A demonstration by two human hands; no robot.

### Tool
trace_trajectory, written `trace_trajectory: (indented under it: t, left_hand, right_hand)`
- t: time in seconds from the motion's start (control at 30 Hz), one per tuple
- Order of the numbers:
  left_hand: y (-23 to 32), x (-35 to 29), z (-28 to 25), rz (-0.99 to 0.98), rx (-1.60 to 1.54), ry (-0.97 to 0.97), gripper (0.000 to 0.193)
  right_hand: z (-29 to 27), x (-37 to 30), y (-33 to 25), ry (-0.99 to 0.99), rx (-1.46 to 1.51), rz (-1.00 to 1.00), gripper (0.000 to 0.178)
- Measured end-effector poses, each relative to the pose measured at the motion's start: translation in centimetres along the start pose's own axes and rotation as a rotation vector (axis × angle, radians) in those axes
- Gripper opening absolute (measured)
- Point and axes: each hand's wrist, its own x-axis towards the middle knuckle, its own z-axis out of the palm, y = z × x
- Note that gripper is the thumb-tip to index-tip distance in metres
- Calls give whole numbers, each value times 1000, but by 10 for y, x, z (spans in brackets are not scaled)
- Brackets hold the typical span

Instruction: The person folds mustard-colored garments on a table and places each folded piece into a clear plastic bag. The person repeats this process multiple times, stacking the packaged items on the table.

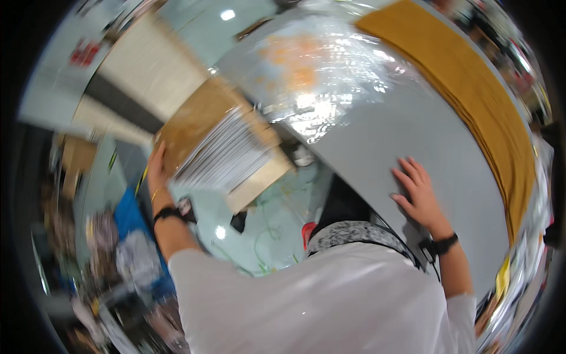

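My left hand (157, 169) is at the left edge of a brown cardboard piece (197, 105), its fingers blurred and partly hidden, so whether it grips is unclear. Against this cardboard lies a stack of thin whitish sheets or flat bags (227, 152), on a pale wooden-looking surface (254, 180). On the right, my right hand (417, 194) is over the grey tabletop (377, 147) with its fingers spread and nothing in them. A long folded mustard-yellow cloth (466, 94) runs along the table's far right side. Shiny clear plastic (330, 65) covers the table's far left part.
Beyond the cardboard extend pale boards (150, 56) with a dark strip between them. A gap with pale green floor (265, 227) separates the stack from the table. At the lower left are a blue sheet (130, 215) and a wrapped whitish bundle (138, 256).
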Motion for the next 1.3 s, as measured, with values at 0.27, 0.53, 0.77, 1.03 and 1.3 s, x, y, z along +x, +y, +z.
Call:
trace_trajectory:
  t: [0.27, 0.53, 0.77, 1.03, 1.3]
  left_hand:
    - [43, 19, 18, 846, 1599, 811, 75]
    - [29, -108, 428, 689, 536, -689, 22]
    - [-10, -291, 783, 37, 425, -1438, 46]
    - [-16, -295, 953, -695, -103, -1294, 56]
    - [43, -258, 774, -143, 184, -1407, 55]
  right_hand:
    - [-19, -63, 94, 248, 266, 258, 40]
    - [-91, -152, 304, 899, -277, 892, 22]
    - [-125, -159, 335, 733, 426, 1148, 27]
    - [-185, -183, 323, 1020, -100, 603, 20]
    - [-123, -339, 243, 794, -454, 852, 18]
